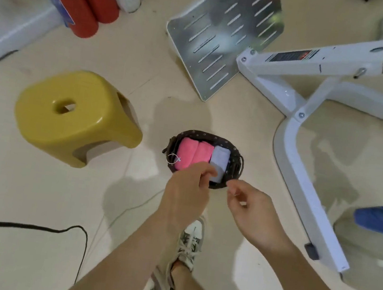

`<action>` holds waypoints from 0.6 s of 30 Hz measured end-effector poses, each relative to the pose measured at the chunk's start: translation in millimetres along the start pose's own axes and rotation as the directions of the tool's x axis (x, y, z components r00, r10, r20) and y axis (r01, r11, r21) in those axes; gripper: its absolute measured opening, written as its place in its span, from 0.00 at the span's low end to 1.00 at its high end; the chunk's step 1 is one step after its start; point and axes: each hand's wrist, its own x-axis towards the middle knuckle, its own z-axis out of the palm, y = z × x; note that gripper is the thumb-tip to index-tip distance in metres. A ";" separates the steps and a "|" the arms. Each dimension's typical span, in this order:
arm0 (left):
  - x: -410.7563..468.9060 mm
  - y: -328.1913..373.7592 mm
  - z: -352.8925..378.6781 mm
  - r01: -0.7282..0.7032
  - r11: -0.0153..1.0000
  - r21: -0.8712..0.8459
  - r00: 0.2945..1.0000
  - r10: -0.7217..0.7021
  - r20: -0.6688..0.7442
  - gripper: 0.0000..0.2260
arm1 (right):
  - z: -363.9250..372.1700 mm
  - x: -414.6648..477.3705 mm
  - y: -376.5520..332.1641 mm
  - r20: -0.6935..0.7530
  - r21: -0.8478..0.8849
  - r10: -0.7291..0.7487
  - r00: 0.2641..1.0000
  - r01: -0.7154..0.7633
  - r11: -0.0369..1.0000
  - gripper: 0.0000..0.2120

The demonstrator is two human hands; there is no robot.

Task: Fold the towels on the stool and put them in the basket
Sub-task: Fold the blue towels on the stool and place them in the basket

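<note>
Beige floor [190,110]; beside the basket [211,136], a yellow stool [71,112]; behind, white frame [292,145]. Both hands [185,193] loosely curled, empty.

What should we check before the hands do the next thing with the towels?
1. Stool top has no towels left: ok.
2. Two pink towels sit folded in the basket: ok.
3. White towel lies beside them inside: ok.
4. Left hand holds nothing: ok.
5. Right hand holds nothing: ok.
6. White towel's near end tucked in: cannot tell, the left hand hides it.
</note>
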 end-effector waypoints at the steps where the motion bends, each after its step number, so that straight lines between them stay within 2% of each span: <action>1: -15.3 25.7 -0.4 -0.018 0.998 -0.056 1.000 0.017 -0.017 0.11 | -18.6 -16.7 -3.9 -0.028 0.004 -0.006 1.000 0.006 1.000 0.10; 3: -42.7 69.6 4.0 -0.064 0.990 -0.129 0.998 0.062 -0.020 0.11 | -57.6 -49.0 -10.4 -0.103 -0.005 -0.021 0.994 0.021 1.000 0.10; 6: -75.3 128.5 19.8 -0.127 0.969 -0.211 0.990 0.136 0.027 0.07 | -119.3 -96.1 -14.2 -0.255 -0.009 -0.052 0.966 0.051 0.999 0.12; 10: -120.6 195.6 45.3 -0.242 0.958 -0.152 0.968 0.249 0.025 0.11 | -190.6 -155.8 -8.8 -0.438 0.071 -0.014 0.899 0.050 0.996 0.15; 14: -143.5 259.1 80.5 -0.279 0.953 -0.117 0.956 0.288 0.064 0.15 | -259.4 -190.4 11.4 -0.505 0.273 0.166 0.847 -0.025 0.962 0.17; 18: -131.9 327.0 128.9 -0.347 0.935 -0.079 0.935 0.351 0.050 0.11 | -337.7 -199.8 51.3 -0.499 0.462 0.281 0.820 -0.022 0.887 0.18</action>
